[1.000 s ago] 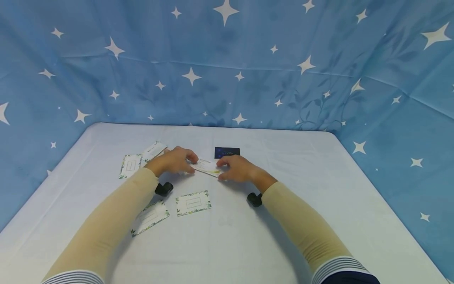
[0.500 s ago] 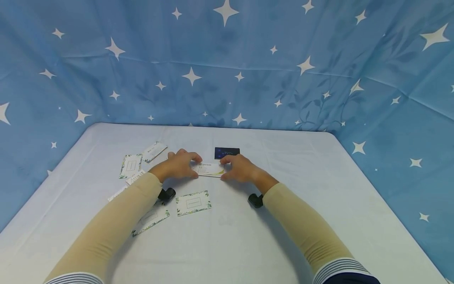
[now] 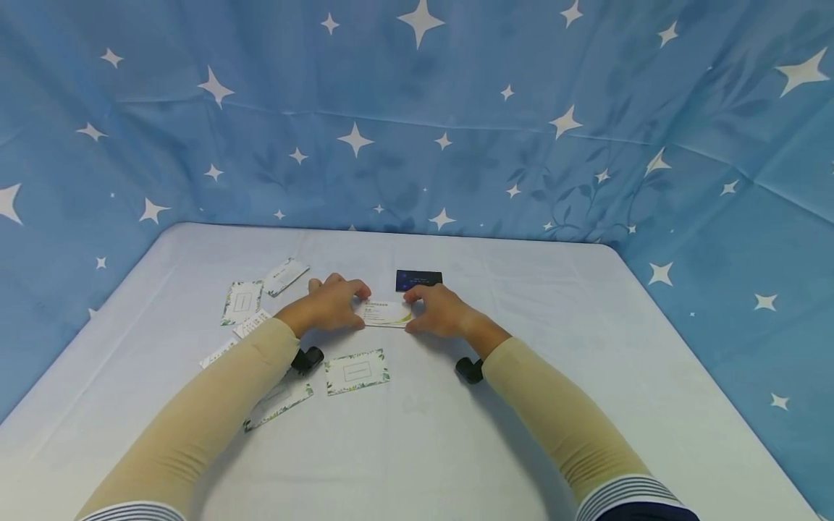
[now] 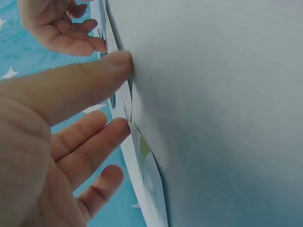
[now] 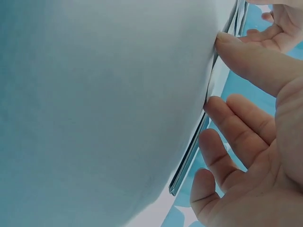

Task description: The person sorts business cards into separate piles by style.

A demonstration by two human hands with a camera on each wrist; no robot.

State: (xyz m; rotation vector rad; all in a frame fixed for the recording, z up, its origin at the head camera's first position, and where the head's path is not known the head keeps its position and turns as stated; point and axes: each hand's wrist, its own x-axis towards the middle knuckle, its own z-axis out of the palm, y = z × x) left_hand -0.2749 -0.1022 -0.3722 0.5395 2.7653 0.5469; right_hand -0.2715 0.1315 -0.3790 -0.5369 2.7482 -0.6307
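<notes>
A white business card [image 3: 386, 313] with printed lines and a yellow-green curve at its right end lies flat at mid-table, its long side facing me. My left hand [image 3: 331, 304] pinches its left end, thumb at the near edge and fingers at the far edge. At the other end my right hand [image 3: 441, 311] grips it the same way. In the left wrist view, the left thumb [image 4: 94, 78] presses the card's edge close to the tabletop. The right thumb [image 5: 255, 61] does likewise in the right wrist view.
Just behind lies a dark blue card stack [image 3: 418, 280]. Leaf-bordered cards lie at the left [image 3: 242, 304], in front [image 3: 357, 371] and partly under my left forearm [image 3: 287, 401]. More white cards [image 3: 285, 276] lie at the left. A starry blue curtain [image 3: 417, 116] hangs behind the white table [image 3: 586, 325].
The business card has turned from slanted to nearly straight. My left hand has shifted slightly right and nearer, uncovering white cards beside its forearm; the right hand has barely moved.
</notes>
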